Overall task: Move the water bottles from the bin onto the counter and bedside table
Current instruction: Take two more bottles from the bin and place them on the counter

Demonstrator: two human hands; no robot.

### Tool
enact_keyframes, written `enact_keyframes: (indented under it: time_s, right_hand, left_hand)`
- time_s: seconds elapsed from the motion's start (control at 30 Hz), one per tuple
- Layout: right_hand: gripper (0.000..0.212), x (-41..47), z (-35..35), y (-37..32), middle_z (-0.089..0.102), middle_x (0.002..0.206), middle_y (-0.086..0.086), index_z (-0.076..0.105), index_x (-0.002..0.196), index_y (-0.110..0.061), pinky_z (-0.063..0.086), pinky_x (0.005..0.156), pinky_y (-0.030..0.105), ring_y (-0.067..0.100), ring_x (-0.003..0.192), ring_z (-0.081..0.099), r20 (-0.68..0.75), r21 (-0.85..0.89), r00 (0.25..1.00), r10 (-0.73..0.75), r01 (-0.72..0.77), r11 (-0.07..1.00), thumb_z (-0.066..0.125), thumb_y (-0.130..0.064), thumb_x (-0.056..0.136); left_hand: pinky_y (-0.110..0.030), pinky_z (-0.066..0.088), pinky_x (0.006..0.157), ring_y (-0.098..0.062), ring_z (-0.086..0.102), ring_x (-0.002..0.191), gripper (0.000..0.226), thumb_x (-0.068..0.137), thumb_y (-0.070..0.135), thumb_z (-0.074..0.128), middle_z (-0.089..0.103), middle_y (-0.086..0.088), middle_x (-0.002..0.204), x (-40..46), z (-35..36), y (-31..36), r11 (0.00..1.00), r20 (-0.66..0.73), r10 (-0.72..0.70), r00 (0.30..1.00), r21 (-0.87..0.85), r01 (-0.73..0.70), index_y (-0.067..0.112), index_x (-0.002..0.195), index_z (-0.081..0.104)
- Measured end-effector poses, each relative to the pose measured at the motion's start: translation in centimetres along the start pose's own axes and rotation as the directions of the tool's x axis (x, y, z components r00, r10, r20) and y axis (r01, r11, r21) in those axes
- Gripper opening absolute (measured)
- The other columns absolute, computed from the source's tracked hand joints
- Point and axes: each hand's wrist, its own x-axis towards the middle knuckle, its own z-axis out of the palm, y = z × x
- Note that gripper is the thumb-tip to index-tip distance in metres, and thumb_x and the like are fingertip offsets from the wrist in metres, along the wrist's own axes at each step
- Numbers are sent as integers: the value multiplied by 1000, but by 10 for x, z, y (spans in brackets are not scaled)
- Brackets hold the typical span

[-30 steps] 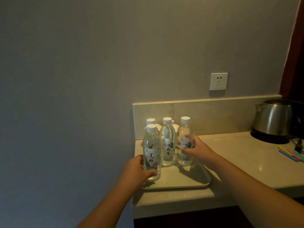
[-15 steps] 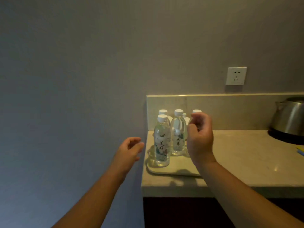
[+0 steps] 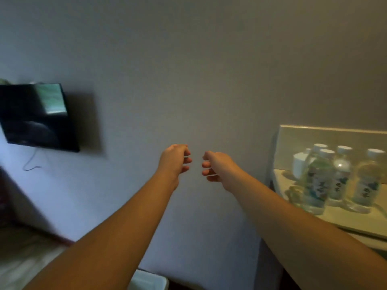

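Several clear water bottles (image 3: 316,183) with white caps and printed labels stand upright on a pale tray (image 3: 356,223) on the stone counter (image 3: 370,243) at the right edge. My left hand (image 3: 174,161) and my right hand (image 3: 215,167) hang in the air in front of the grey wall, well left of the bottles. Both have loosely curled fingers and hold nothing. The two hands face each other, a small gap between them.
A white cup (image 3: 299,165) stands behind the bottles. A dark wall-mounted screen (image 3: 35,117) with a dangling cable hangs at the left. The corner of a pale bin (image 3: 149,280) shows at the bottom, below my arms. A bed edge lies at lower left.
Both hands let go of the bottles on the tray and drew away to the left. The view swung left, so the counter now sits at the right edge.
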Motion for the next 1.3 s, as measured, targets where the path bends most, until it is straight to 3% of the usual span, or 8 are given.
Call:
enact_keyframes:
  time_s: [0.1, 0.3, 0.67, 0.9, 1.13, 1.23, 1.3]
  right_hand:
    - [12, 5, 82, 5, 58, 86, 4, 57, 91, -15, 46, 60, 28, 19, 66, 58, 18, 54, 999, 33, -34, 998, 51, -23, 97]
    - [22, 18, 219, 38, 62, 94, 6, 60, 109, -9, 49, 62, 30, 23, 78, 64, 41, 118, 990, 134, -138, 983, 53, -24, 94]
    - [27, 122, 350, 125, 66, 101, 6, 61, 114, -7, 53, 66, 32, 23, 84, 68, 43, 52, 942, 334, -336, 940, 53, -26, 96]
    - [31, 238, 415, 243, 71, 112, 10, 63, 118, -4, 54, 79, 35, 24, 87, 66, 18, 70, 867, 498, -498, 865, 51, -25, 99]
    - [22, 303, 477, 413, 74, 101, 5, 65, 103, -11, 56, 77, 35, 21, 79, 66, -10, 94, 757, 653, -650, 754, 51, -27, 98]
    - [21, 316, 504, 503, 76, 102, 8, 65, 91, -13, 59, 80, 37, 27, 89, 72, -42, 66, 717, 696, -693, 718, 51, -28, 96]
    - [23, 321, 521, 566, 76, 104, 10, 67, 97, -13, 60, 83, 39, 25, 90, 73, -65, 52, 694, 717, -715, 697, 50, -28, 96]
  left_hand:
    - [-32, 47, 62, -19, 60, 71, 13, 92, 18, 52, 61, -2, 80, 15, -75, 13, 992, -87, -78, 993, -110, 68, 16, 82, 60]
    - [-33, 50, 68, -17, 59, 71, 14, 93, 22, 52, 61, -1, 82, 41, -202, -2, 991, -86, -45, 995, 118, 55, 16, 87, 63]
    - [-33, 54, 73, -19, 62, 79, 15, 97, 22, 52, 63, -5, 89, 157, -314, -131, 931, -174, -284, 943, 186, 315, 15, 91, 63]
    - [-41, 56, 91, -26, 64, 86, 19, 100, 23, 54, 63, -9, 87, 267, -364, -251, 809, -252, -461, 851, 274, 520, 13, 85, 60]
    - [-36, 53, 71, -21, 62, 76, 10, 96, 23, 57, 63, -6, 90, 330, -421, -435, 767, -222, -562, 797, 222, 602, 16, 93, 64]
    - [-31, 49, 63, -17, 59, 68, 10, 94, 21, 57, 62, -4, 86, 337, -445, -531, 748, -186, -600, 778, 213, 628, 16, 94, 65]
    - [-33, 50, 64, -17, 61, 69, 11, 93, 21, 56, 63, -2, 81, 337, -463, -597, 737, -155, -619, 770, 223, 638, 18, 95, 67]
